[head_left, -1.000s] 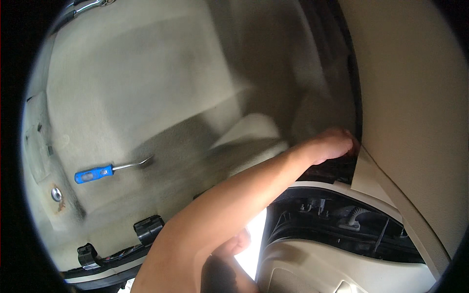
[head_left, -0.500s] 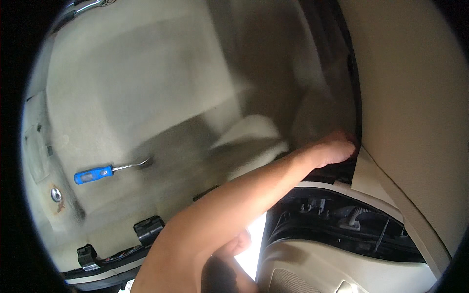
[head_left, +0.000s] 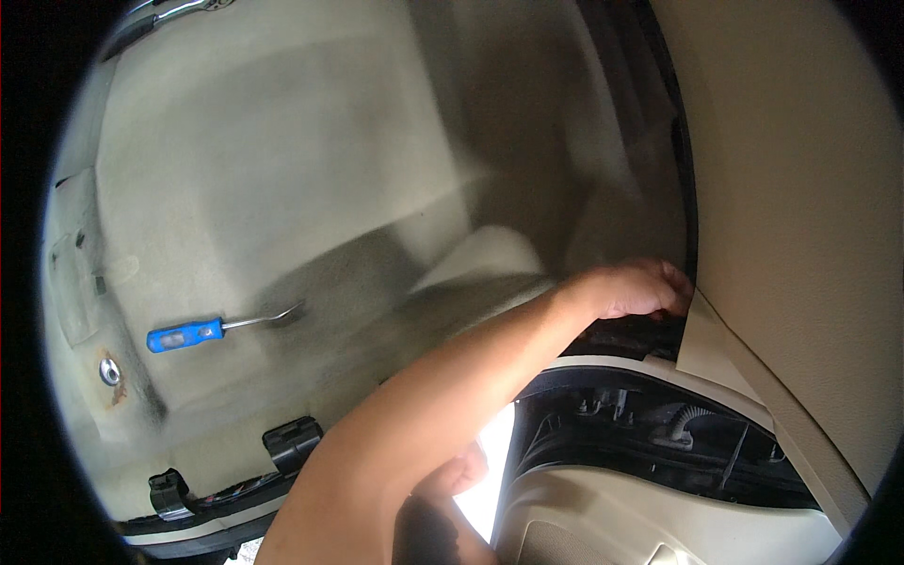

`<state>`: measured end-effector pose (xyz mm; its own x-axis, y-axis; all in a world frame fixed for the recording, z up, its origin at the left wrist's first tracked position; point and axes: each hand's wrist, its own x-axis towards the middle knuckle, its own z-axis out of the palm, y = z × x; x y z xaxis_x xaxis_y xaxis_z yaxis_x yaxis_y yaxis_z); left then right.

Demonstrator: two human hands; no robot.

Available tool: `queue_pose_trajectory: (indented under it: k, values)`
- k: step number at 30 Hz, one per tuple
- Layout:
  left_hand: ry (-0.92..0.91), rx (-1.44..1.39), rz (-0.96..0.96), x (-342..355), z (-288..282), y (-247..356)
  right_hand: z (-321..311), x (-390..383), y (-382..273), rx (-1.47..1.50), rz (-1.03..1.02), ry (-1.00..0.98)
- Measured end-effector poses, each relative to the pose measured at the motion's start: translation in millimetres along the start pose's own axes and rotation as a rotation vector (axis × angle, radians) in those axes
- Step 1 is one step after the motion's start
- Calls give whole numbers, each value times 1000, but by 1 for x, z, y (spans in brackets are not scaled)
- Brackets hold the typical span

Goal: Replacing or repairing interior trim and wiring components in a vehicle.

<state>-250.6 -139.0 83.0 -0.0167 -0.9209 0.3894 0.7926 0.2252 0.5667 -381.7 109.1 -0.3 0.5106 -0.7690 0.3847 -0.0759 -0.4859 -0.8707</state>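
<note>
My left arm reaches across to the right. My left hand (head_left: 642, 288) is at the dark gap beside the beige panel (head_left: 800, 188), low near its corner. Its fingers are curled, and what they grip, if anything, is hidden. Lower down, my right hand (head_left: 461, 471) shows partly from behind my left arm in front of a bright gap. Its fingers look curled in, and I cannot see what is inside them. A blue-handled pry tool (head_left: 186, 335) with a thin, bent metal shank lies on the pale carpet (head_left: 311, 122), apart from both hands.
A ratchet (head_left: 193, 9) lies at the far left. Black clips (head_left: 292, 444) line the sill's near edge. A rusty-edged metal fastener (head_left: 110, 372) sits in the carpet at left. Below my left hand is the open door's hinge gap (head_left: 650, 419) with a ribbed cable sleeve, above the beige door panel (head_left: 640, 508).
My left hand has shifted slightly at the panel edge, and its fingers show more clearly as curled. The whole view has moved a little. My right hand looks unchanged.
</note>
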Motion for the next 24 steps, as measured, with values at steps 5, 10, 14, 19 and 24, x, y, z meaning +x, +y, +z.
queue_pose_trajectory:
  k: [5, 10, 14, 19, 24]
  values:
    - [46, 120, 20, -5, -3, 8, -1, 0, 0, -1, 3, 4]
    - [37, 178, 12, -5, -9, 19, -2, 0, 0, -3, 6, 10]
    - [9, 206, -2, -1, -9, 17, -4, -1, 0, -5, 10, 16]
    - [-21, 109, -20, -6, -9, 24, -9, -2, 1, -25, 9, 26]
    - [-191, 130, -37, -2, -20, 28, -18, -2, 2, -46, 3, 19]
